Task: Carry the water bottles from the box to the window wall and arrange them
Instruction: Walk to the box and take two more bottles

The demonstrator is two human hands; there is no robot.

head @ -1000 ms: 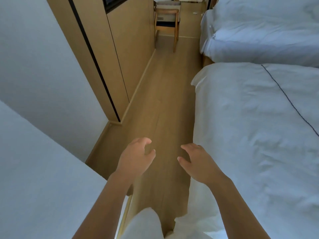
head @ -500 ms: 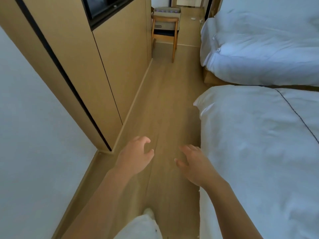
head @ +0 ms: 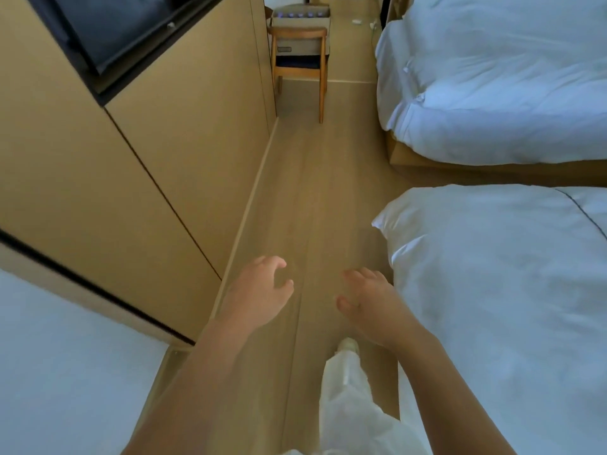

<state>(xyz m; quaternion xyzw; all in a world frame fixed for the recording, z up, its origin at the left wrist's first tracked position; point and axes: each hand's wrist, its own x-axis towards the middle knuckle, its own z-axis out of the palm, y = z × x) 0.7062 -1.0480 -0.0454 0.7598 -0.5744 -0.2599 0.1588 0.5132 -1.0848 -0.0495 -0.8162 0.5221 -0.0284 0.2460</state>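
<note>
- Two bare hands: left hand (head: 259, 292) and right hand (head: 369, 303), both empty, fingers loosely curled.
- Two beds with white bedding: near bed (head: 499, 290) at right, far bed (head: 492, 80) beyond it.
- One wooden chair (head: 299, 57) at the far end of the floor.
- One box (head: 300, 16) on the chair, with about five bottle caps (head: 299, 15) showing in a row at its top (small and blurred, so the count is uncertain).
- One dark screen (head: 108, 24) set into the wooden wall panelling.
- One white-trousered leg (head: 345, 389) with one shoe (head: 347, 345) visible.
</note>
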